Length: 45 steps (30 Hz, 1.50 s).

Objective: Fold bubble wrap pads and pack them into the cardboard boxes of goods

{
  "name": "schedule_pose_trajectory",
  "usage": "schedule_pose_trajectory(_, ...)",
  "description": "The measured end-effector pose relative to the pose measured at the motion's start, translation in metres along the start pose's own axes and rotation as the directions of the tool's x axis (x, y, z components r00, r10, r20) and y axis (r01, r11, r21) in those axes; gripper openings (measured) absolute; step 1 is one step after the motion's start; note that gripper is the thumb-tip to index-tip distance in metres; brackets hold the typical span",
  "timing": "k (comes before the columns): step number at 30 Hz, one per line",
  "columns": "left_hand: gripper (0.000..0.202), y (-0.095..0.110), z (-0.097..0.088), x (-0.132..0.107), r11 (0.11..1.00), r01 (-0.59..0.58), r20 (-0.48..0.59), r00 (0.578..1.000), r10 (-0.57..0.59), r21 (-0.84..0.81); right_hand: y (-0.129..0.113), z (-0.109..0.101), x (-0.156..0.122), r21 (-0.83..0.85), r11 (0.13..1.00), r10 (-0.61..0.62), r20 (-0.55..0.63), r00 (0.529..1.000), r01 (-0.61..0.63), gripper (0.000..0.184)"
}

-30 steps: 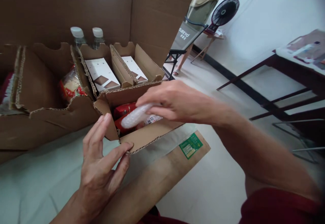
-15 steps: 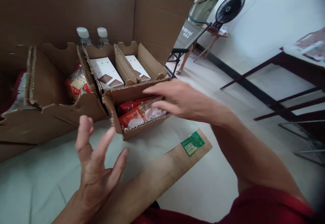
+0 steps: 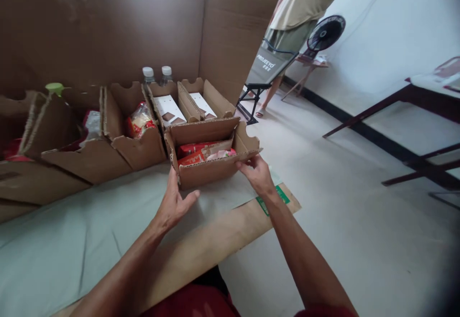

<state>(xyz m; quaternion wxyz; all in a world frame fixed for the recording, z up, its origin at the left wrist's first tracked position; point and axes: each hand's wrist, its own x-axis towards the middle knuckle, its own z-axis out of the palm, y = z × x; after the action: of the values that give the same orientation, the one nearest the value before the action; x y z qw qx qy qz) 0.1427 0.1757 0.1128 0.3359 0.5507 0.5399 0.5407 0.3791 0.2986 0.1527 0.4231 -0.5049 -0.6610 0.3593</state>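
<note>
Well, our left hand (image 3: 176, 203) rests open against the box (image 3: 210, 174) corner, our right hand (image 3: 256, 173) pinches its flap; near the table (image 3: 89, 230) edge (packets (image 3: 201, 154) inside), an uneven tug could tip it.

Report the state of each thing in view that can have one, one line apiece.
small brown corrugated cardboard box, top open, filled
red snack packets, lying inside the box
left hand, open, fingers against the box's left front corner
right hand, pinching the box's right front rim
two clear white-capped plastic bottles, upright, capped
grey folding chair, unfolded
black round fan, upright; running or not, cannot tell
</note>
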Motion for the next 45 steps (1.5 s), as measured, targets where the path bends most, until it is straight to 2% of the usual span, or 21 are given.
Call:
schedule_pose_trajectory(2,0.086,0.004,-0.01,-0.023,0.999,0.049,0.006,0.999,-0.049,-0.007,-0.009,0.004,-0.026,-0.028,1.0,-0.008,-0.023,1.0,0.008,0.054)
schedule_pose_trajectory(5,0.081,0.005,-0.036,-0.078,0.983,0.183,-0.06,0.981,-0.182,0.021,-0.025,0.021,-0.071,-0.072,0.997,-0.026,-0.003,1.0,0.025,0.044)
schedule_pose_trajectory(8,0.074,0.006,-0.073,-0.129,0.953,0.302,-0.174,0.938,-0.299,-0.008,-0.05,0.054,-0.101,-0.02,0.996,-0.079,0.09,0.993,0.081,0.033)
schedule_pose_trajectory(10,0.069,0.011,-0.101,-0.142,0.949,0.313,-0.252,0.915,-0.314,-0.042,-0.071,0.08,-0.105,0.031,0.992,-0.13,0.169,0.977,0.126,0.029)
schedule_pose_trajectory(12,0.068,0.021,-0.126,-0.135,0.96,0.274,-0.328,0.902,-0.279,-0.062,-0.09,0.102,-0.098,0.078,0.985,-0.171,0.235,0.957,0.157,0.029)
schedule_pose_trajectory(14,0.072,0.033,-0.141,-0.114,0.978,0.201,-0.374,0.904,-0.209,-0.06,-0.102,0.114,-0.086,0.128,0.979,-0.187,0.262,0.947,0.158,0.033)
schedule_pose_trajectory(16,0.077,0.047,-0.144,-0.09,0.993,0.11,-0.364,0.924,-0.12,-0.048,-0.107,0.112,-0.078,0.157,0.976,-0.184,0.216,0.959,0.152,0.039)
schedule_pose_trajectory(18,0.08,0.061,-0.139,-0.077,1.0,0.024,-0.324,0.946,-0.029,-0.019,-0.107,0.098,-0.076,0.163,0.971,-0.196,0.121,0.973,0.175,0.042)
schedule_pose_trajectory(20,0.078,0.072,-0.134,-0.079,1.0,0.003,-0.269,0.963,0.0,0.012,-0.111,0.084,-0.081,0.146,0.96,-0.244,0.022,0.969,0.239,0.043)
schedule_pose_trajectory(22,0.074,0.078,-0.138,-0.094,0.999,0.041,-0.228,0.973,-0.037,0.014,-0.123,0.08,-0.088,0.13,0.946,-0.301,0.002,0.954,0.298,0.045)
schedule_pose_trajectory(25,0.068,0.085,-0.166,-0.114,0.998,0.054,-0.317,0.947,-0.055,-0.013,-0.154,0.101,-0.091,0.165,0.922,-0.372,0.135,0.918,0.349,0.053)
schedule_pose_trajectory(28,0.067,0.099,-0.185,-0.104,0.999,-0.048,-0.443,0.896,0.042,-0.002,-0.178,0.121,-0.079,0.215,0.9,-0.425,0.233,0.875,0.38,0.059)
schedule_pose_trajectory(30,0.074,0.109,-0.175,-0.082,0.994,-0.112,-0.436,0.895,0.093,-0.019,-0.179,0.117,-0.07,0.226,0.887,-0.443,0.169,0.881,0.403,0.054)
schedule_pose_trajectory(32,0.089,0.115,-0.152,-0.061,0.99,-0.129,-0.378,0.92,0.099,-0.055,-0.169,0.102,-0.066,0.214,0.868,-0.46,0.005,0.888,0.448,0.046)
schedule_pose_trajectory(35,0.095,0.11,-0.127,-0.058,0.994,-0.096,-0.257,0.963,0.077,-0.061,-0.153,0.087,-0.073,0.145,0.869,-0.451,-0.166,0.877,0.474,0.045)
schedule_pose_trajectory(36,0.092,0.105,-0.127,-0.066,0.996,-0.071,-0.246,0.968,0.055,-0.055,-0.151,0.09,-0.078,0.135,0.883,-0.427,-0.161,0.89,0.449,0.047)
schedule_pose_trajectory(38,0.083,0.094,-0.144,-0.09,0.999,-0.007,-0.31,0.951,-0.006,-0.041,-0.154,0.108,-0.089,0.166,0.913,-0.369,-0.053,0.928,0.373,0.052)
schedule_pose_trajectory(40,0.074,0.087,-0.171,-0.111,0.999,0.032,-0.463,0.886,-0.028,0.0,-0.163,0.134,-0.094,0.241,0.917,-0.354,0.126,0.927,0.317,0.058)
schedule_pose_trajectory(42,0.064,0.088,-0.189,-0.119,0.997,0.024,-0.584,0.811,0.023,0.073,-0.168,0.151,-0.092,0.305,0.905,-0.378,0.26,0.888,0.296,0.061)
schedule_pose_trajectory(43,0.061,0.091,-0.189,-0.117,0.996,0.002,-0.6,0.798,0.055,0.093,-0.168,0.153,-0.09,0.322,0.901,-0.384,0.275,0.881,0.292,0.06)
schedule_pose_trajectory(45,0.065,0.095,-0.173,-0.104,0.995,-0.051,-0.545,0.833,0.092,0.089,-0.158,0.145,-0.083,0.325,0.899,-0.363,0.181,0.914,0.293,0.052)
